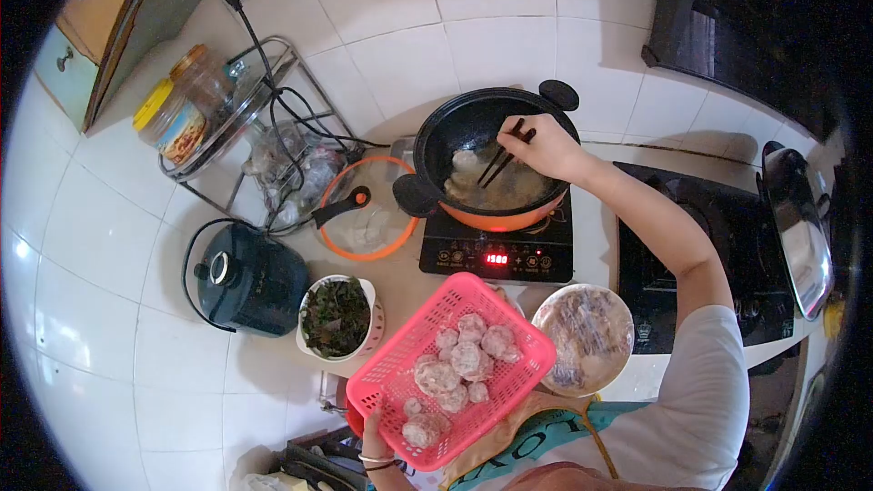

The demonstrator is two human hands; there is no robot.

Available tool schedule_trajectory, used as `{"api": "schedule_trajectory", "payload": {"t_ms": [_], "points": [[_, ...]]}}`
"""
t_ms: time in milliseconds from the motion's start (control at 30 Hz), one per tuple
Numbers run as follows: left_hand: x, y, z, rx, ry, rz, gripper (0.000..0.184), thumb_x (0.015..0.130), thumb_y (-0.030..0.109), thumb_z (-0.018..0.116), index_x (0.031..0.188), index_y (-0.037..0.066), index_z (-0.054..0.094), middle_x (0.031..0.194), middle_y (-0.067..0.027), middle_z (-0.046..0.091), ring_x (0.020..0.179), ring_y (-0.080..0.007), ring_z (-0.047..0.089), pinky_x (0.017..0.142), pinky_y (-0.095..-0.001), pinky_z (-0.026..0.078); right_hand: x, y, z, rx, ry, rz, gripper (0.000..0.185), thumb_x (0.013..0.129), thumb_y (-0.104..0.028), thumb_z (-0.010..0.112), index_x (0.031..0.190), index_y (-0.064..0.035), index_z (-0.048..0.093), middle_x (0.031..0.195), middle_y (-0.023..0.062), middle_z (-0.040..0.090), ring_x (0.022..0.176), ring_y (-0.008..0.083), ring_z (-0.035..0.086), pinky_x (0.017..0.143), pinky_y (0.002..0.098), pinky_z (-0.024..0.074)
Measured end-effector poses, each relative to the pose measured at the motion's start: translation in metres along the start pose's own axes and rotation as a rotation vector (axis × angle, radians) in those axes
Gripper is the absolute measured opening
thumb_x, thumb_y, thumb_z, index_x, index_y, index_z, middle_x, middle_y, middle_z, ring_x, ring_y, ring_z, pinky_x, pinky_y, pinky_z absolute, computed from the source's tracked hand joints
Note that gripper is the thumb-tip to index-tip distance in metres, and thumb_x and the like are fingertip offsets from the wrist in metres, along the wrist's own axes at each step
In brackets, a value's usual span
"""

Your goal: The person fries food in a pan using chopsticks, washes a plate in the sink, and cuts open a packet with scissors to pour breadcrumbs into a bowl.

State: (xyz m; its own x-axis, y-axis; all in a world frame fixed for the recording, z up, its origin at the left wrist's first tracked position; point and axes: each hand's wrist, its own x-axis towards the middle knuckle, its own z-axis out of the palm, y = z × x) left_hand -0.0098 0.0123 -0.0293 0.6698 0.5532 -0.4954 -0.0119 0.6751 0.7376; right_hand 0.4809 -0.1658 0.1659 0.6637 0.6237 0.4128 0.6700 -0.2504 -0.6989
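Note:
My right hand (538,147) grips dark chopsticks (502,160), whose tips reach into a black-lined wok pot (459,132) with an orange outside. Pale food pieces (468,184) sit in the cloudy liquid there. My left hand (375,436) holds the near left corner of a pink plastic basket (514,371), its fingers partly hidden by the rim. Several pale, coated lumps of food (470,361) lie in the basket. Under the pot, an induction cooker (496,250) shows a red "1500".
A glass lid with orange rim (341,248) lies left of the pot. A dark lidded pot (253,277) and a bowl of leafy greens (368,320) stand left. At right are a plate under plastic wrap (582,336) and a black stove (691,264). Jars (177,132) occupy a wire rack.

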Motion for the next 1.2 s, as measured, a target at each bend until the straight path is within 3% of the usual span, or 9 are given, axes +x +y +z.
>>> {"api": "schedule_trajectory", "payload": {"t_ms": [67, 167, 367, 400, 600, 700, 900, 1000, 1200], "points": [[0.003, -0.002, -0.005, -0.025, -0.006, -0.020, 0.058, 0.081, 0.033, 0.060, 0.126, 0.000, 0.046, 0.122, -0.0179, 0.055, 0.110, -0.0334, 0.055, 0.096, -0.0457, 0.044, 0.002, 0.002, -0.003, -0.019, 0.005, 0.008, 0.018, 0.084, -0.018, 0.060, 0.084, -0.0011, 0.064, 0.072, 0.0209, 0.062, 0.068, 0.0358, 0.062, 0.064, 0.0384, 0.0485], [0.003, -0.002, -0.005, -0.058, -0.012, -0.037, 0.057, 0.080, 0.031, 0.060, 0.125, -0.001, 0.046, 0.122, -0.0181, 0.055, 0.110, -0.0334, 0.055, 0.097, -0.0461, 0.044, 0.004, 0.006, -0.010, -0.226, 0.045, -0.145, 0.018, 0.084, -0.019, 0.060, 0.084, -0.0011, 0.064, 0.072, 0.0214, 0.062, 0.070, 0.0368, 0.062, 0.064, 0.0391, 0.0489], [0.005, -0.007, -0.012, -0.035, -0.019, -0.003, 0.056, 0.083, 0.031, 0.056, 0.127, -0.001, 0.045, 0.124, -0.0176, 0.054, 0.112, -0.0331, 0.054, 0.098, -0.0455, 0.043, 0.004, 0.010, -0.028, -0.245, 0.128, -0.007, 0.020, 0.084, -0.020, 0.060, 0.083, -0.0009, 0.065, 0.070, 0.0212, 0.061, 0.070, 0.0362, 0.062, 0.065, 0.0397, 0.0494], [0.007, -0.008, -0.016, -0.039, -0.025, -0.003, 0.055, 0.083, 0.031, 0.055, 0.127, -0.001, 0.045, 0.125, -0.0175, 0.053, 0.112, -0.0330, 0.053, 0.098, -0.0454, 0.043, 0.005, 0.012, -0.029, -0.311, 0.155, -0.071, 0.019, 0.083, -0.020, 0.061, 0.085, -0.0010, 0.065, 0.071, 0.0214, 0.062, 0.070, 0.0360, 0.063, 0.065, 0.0398, 0.0494], [0.007, -0.003, -0.015, -0.098, -0.024, -0.091, 0.064, 0.080, 0.028, 0.064, 0.132, 0.001, 0.039, 0.125, -0.0137, 0.052, 0.113, -0.0290, 0.053, 0.096, -0.0434, 0.044, 0.008, 0.028, -0.017, -0.178, 0.049, -0.292, 0.019, 0.083, -0.020, 0.062, 0.087, -0.0012, 0.065, 0.077, 0.0183, 0.064, 0.070, 0.0359, 0.062, 0.064, 0.0394, 0.0492], [0.001, -0.002, -0.003, -0.048, -0.017, -0.003, 0.054, 0.084, 0.031, 0.056, 0.127, 0.000, 0.045, 0.123, -0.0172, 0.054, 0.112, -0.0322, 0.054, 0.097, -0.0450, 0.043, 0.005, 0.033, -0.022, -0.190, -0.116, -0.176, 0.018, 0.083, -0.019, 0.062, 0.087, -0.0018, 0.065, 0.078, 0.0167, 0.064, 0.071, 0.0357, 0.061, 0.065, 0.0389, 0.0494], [0.007, -0.010, -0.017, -0.077, -0.054, 0.003, 0.052, 0.084, 0.030, 0.056, 0.127, 0.001, 0.045, 0.122, -0.0177, 0.055, 0.111, -0.0327, 0.054, 0.097, -0.0454, 0.043, 0.002, 0.024, -0.037, -0.369, -0.082, -0.196, 0.018, 0.084, -0.020, 0.062, 0.087, -0.0023, 0.065, 0.080, 0.0170, 0.064, 0.072, 0.0348, 0.062, 0.065, 0.0378, 0.0498], [0.004, -0.004, -0.009, -0.082, -0.016, -0.038, 0.052, 0.085, 0.029, 0.055, 0.127, 0.001, 0.045, 0.123, -0.0178, 0.054, 0.112, -0.0331, 0.053, 0.097, -0.0459, 0.043, 0.004, 0.015, -0.024, -0.173, 0.027, -0.194, 0.019, 0.084, -0.021, 0.063, 0.088, -0.0022, 0.066, 0.081, 0.0172, 0.065, 0.073, 0.0337, 0.063, 0.067, 0.0369, 0.0501], [0.005, -0.004, -0.013, -0.098, -0.004, -0.094, 0.059, 0.082, 0.026, 0.060, 0.132, 0.001, 0.039, 0.123, -0.0140, 0.053, 0.111, -0.0298, 0.054, 0.095, -0.0427, 0.045, 0.022, 0.014, 0.012, -0.062, -0.083, -0.270, 0.021, 0.084, -0.023, 0.063, 0.090, -0.0022, 0.065, 0.082, 0.0175, 0.065, 0.075, 0.0348, 0.063, 0.068, 0.0374, 0.0500]]}}
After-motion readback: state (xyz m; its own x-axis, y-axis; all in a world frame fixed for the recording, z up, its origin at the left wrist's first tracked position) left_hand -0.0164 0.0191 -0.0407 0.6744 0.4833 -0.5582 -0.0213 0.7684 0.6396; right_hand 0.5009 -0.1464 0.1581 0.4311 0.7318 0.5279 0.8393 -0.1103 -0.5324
